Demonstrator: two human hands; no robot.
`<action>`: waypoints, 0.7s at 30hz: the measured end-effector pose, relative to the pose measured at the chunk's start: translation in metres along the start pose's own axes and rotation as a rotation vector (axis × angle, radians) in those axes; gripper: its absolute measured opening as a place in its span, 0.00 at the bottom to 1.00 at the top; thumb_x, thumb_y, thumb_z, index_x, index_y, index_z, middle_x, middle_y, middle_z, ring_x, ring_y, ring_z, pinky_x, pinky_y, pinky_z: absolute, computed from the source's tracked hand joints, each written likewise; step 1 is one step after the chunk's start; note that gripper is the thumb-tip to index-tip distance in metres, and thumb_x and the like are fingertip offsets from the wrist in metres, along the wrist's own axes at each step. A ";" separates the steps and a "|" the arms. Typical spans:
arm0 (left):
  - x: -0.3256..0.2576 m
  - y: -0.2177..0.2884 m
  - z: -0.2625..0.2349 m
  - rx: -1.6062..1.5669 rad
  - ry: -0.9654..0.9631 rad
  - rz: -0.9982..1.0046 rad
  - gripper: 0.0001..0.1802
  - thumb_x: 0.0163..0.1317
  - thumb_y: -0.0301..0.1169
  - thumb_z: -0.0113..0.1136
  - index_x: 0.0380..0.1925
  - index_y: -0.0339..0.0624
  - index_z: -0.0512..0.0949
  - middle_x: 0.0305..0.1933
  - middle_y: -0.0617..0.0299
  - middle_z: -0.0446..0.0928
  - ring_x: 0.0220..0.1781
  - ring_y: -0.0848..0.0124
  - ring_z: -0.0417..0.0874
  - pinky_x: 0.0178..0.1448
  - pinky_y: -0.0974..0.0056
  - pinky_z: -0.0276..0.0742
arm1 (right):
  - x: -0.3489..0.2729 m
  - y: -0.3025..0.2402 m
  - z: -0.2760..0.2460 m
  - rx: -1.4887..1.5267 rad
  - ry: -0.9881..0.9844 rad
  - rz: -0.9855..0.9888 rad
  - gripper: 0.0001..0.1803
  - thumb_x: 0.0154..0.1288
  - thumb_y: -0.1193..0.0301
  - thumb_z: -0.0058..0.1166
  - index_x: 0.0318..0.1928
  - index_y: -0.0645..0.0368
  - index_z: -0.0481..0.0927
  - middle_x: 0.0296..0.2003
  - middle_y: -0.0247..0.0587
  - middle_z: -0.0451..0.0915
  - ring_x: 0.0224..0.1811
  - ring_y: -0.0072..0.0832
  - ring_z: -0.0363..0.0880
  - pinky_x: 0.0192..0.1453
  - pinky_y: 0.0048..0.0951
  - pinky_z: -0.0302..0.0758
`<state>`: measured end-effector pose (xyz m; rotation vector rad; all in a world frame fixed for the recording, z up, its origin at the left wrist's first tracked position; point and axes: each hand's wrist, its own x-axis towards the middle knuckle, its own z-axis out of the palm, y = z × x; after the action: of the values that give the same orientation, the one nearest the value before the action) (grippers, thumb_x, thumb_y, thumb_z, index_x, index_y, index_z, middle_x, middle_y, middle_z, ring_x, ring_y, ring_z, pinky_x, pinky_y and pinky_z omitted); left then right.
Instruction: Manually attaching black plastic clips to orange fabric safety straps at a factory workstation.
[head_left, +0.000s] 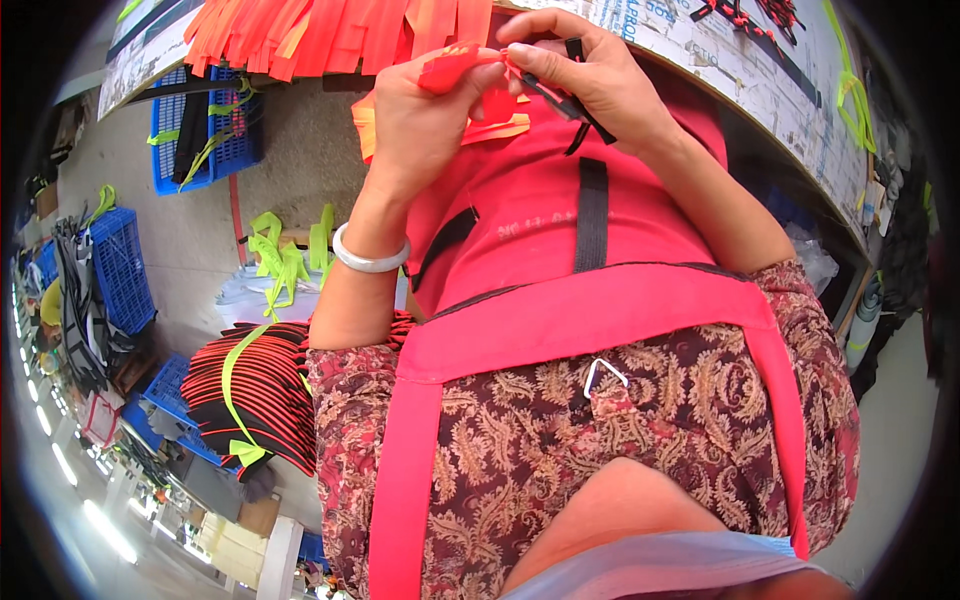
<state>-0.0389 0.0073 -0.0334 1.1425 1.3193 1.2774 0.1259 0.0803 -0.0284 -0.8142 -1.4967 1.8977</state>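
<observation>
My left hand [418, 125] is closed around a bright orange-red fabric strip [448, 70], whose folded end stands out beside the thumb. Close by, my right hand [612, 92] pinches thumb against fingers at the strip's other end, and the two hands nearly meet. A short black strap piece [556, 98] lies under the right fingers, with its ends sticking out; its exact kind is partly hidden. More orange pieces [500, 130] hang below my hands, over the pink-red apron [490, 240] on my lap.
Many orange strips [330, 35] spread over the edge of the printed worktable [700, 70]. Left of me are a blue basket [225, 125], neon-yellow strips [275, 260] and a tied stack of black, red-edged pieces [265, 390]. Red-and-black cords [775, 15] lie at the far right.
</observation>
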 end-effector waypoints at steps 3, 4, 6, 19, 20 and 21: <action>0.004 -0.003 -0.005 0.040 -0.049 -0.028 0.08 0.61 0.25 0.60 0.38 0.33 0.82 0.29 0.64 0.82 0.26 0.82 0.76 0.31 0.75 0.73 | -0.003 -0.010 0.003 -0.104 0.002 0.048 0.11 0.67 0.67 0.54 0.43 0.62 0.78 0.26 0.31 0.80 0.25 0.09 0.71 0.25 0.11 0.63; 0.004 0.001 -0.005 0.044 -0.048 -0.020 0.08 0.61 0.25 0.60 0.38 0.33 0.82 0.29 0.64 0.82 0.26 0.82 0.76 0.31 0.75 0.73 | -0.002 -0.014 0.003 -0.149 0.017 0.059 0.12 0.67 0.67 0.54 0.44 0.63 0.78 0.27 0.32 0.80 0.25 0.09 0.71 0.24 0.10 0.61; 0.004 0.005 -0.004 0.055 -0.008 0.023 0.08 0.61 0.24 0.60 0.39 0.32 0.82 0.32 0.61 0.83 0.32 0.79 0.81 0.38 0.74 0.77 | 0.000 -0.016 0.000 -0.193 0.034 0.074 0.12 0.67 0.67 0.54 0.45 0.63 0.78 0.29 0.33 0.81 0.24 0.09 0.71 0.23 0.10 0.60; 0.000 0.000 -0.005 0.042 -0.012 0.010 0.08 0.60 0.22 0.60 0.39 0.31 0.81 0.33 0.60 0.83 0.35 0.77 0.82 0.40 0.73 0.78 | 0.001 -0.002 -0.006 0.010 0.007 0.145 0.12 0.66 0.68 0.56 0.42 0.65 0.77 0.34 0.39 0.81 0.39 0.20 0.81 0.48 0.19 0.76; 0.000 0.000 -0.005 0.031 -0.009 0.010 0.08 0.60 0.23 0.60 0.39 0.31 0.81 0.32 0.60 0.83 0.34 0.78 0.82 0.40 0.73 0.78 | 0.001 -0.001 -0.005 -0.021 0.017 0.142 0.12 0.66 0.68 0.56 0.42 0.66 0.77 0.34 0.39 0.81 0.39 0.20 0.81 0.49 0.19 0.76; 0.000 0.000 -0.004 0.020 -0.007 0.009 0.08 0.60 0.23 0.61 0.38 0.31 0.81 0.32 0.60 0.83 0.34 0.78 0.82 0.39 0.73 0.77 | 0.000 -0.001 -0.005 -0.022 0.017 0.143 0.12 0.66 0.68 0.56 0.42 0.66 0.77 0.34 0.39 0.81 0.39 0.20 0.81 0.49 0.19 0.76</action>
<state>-0.0433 0.0071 -0.0338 1.1674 1.3258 1.2687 0.1297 0.0840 -0.0284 -0.9683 -1.4857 1.9748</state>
